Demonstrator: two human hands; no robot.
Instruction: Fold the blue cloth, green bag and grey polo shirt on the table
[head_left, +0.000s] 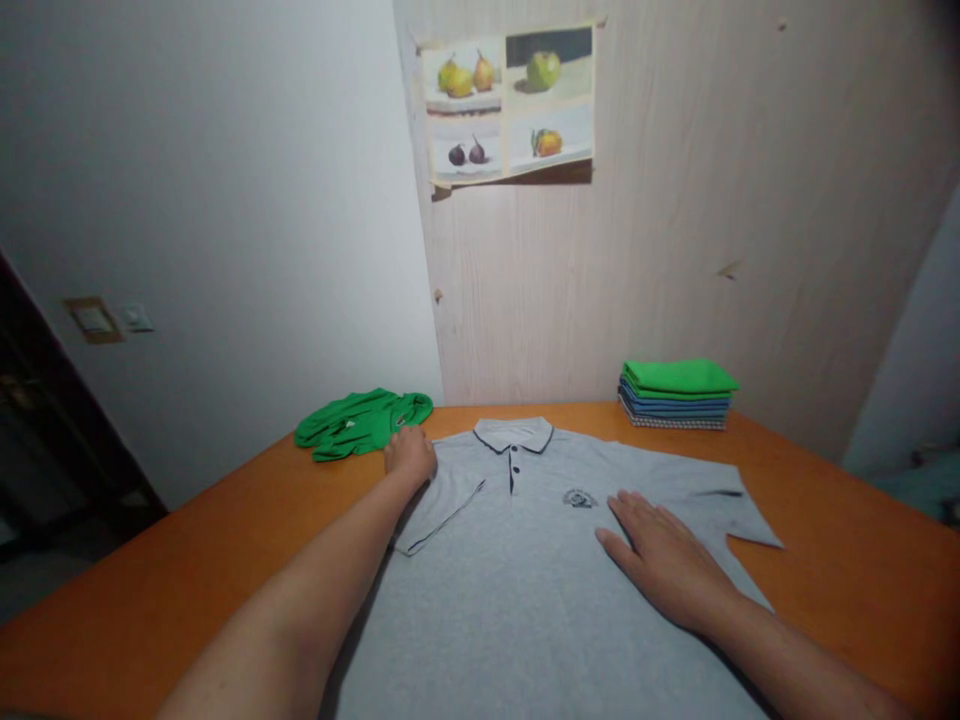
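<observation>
A grey polo shirt [517, 590] lies spread front side up on the table, its dark-edged collar pointing away from me. The sleeve on the left is folded inward over the chest, while the one on the right stretches outward. My left hand [410, 456] is closed at the shirt's left shoulder edge, with its fingertips partly hidden. My right hand [667, 555] rests flat on the chest beside the small dark printed emblem [580, 498], fingers extended and holding nothing.
A crumpled green garment [360, 422] lies at the table's back left, just beyond my left hand. At the back right is a stack of folded clothes [675, 395], bright green on top. The orange table [247, 520] meets a wall with a fruit picture [510, 110].
</observation>
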